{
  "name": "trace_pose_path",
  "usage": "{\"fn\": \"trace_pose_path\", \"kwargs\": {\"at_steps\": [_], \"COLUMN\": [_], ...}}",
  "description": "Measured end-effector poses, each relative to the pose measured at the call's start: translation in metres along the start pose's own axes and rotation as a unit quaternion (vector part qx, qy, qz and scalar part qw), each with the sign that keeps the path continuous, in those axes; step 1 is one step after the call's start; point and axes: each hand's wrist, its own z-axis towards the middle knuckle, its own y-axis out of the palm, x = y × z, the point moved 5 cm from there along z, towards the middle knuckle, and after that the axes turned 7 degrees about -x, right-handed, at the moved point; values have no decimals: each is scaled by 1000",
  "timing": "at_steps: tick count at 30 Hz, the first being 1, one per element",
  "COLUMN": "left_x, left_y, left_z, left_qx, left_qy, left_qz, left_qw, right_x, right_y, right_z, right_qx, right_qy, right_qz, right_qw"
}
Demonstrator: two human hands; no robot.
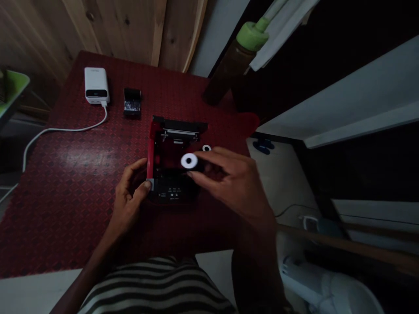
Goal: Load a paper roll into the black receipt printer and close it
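A small red-and-black thermal printer [173, 191] stands on the table with its lid raised at the back. My left hand [129, 192] grips its left side, the thumb on the front corner and the fingers along the outer wall. Between the thumb and fingers of my right hand [231, 176] is a small paper roll [189, 161], its white end with a dark core facing left. This roll is over the printer's open bay. Behind my right fingers a second paper roll [206, 148] shows in part beside the printer.
The red patterned table [81, 174] also bears a white power bank [96, 85] with a white cable [65, 129], a small black object [132, 103] with a shiny face, and a brown bottle [229, 65] with a green cap. A wooden wall [114, 30] rises behind.
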Motion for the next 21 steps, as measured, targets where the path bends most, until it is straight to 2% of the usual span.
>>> {"fn": "trace_pose_path", "kwargs": {"at_steps": [2, 4, 7, 9, 12, 14, 18, 21], "left_x": [0, 1, -1, -3, -6, -6, -6, -6], "left_y": [-1, -2, -3, -4, -6, -7, -8, -7], "left_z": [0, 0, 1, 2, 3, 3, 5, 5], "left_qx": [6, 12, 17, 23, 35, 41, 34, 35], "left_qy": [1, 12, 19, 18, 19, 29, 42, 32], "left_qz": [9, 19, 32, 37, 52, 62, 61, 61], "left_qw": [1000, 1000, 999, 999, 998, 997, 997, 997], "right_x": [21, 46, 78, 91, 99, 102, 105, 108], "right_y": [-12, -11, 12, 34, 58, 66, 68, 65], "right_z": [-22, -45, -71, -81, -85, -85, -89, -98], "right_qx": [38, 64, 72, 62, 56, 58, 36, 9], "right_qy": [25, 76, 153, 181, 183, 174, 154, 155], "right_qz": [65, 116, 169, 187, 204, 203, 197, 227], "right_qw": [997, 988, 971, 964, 960, 962, 968, 961]}}
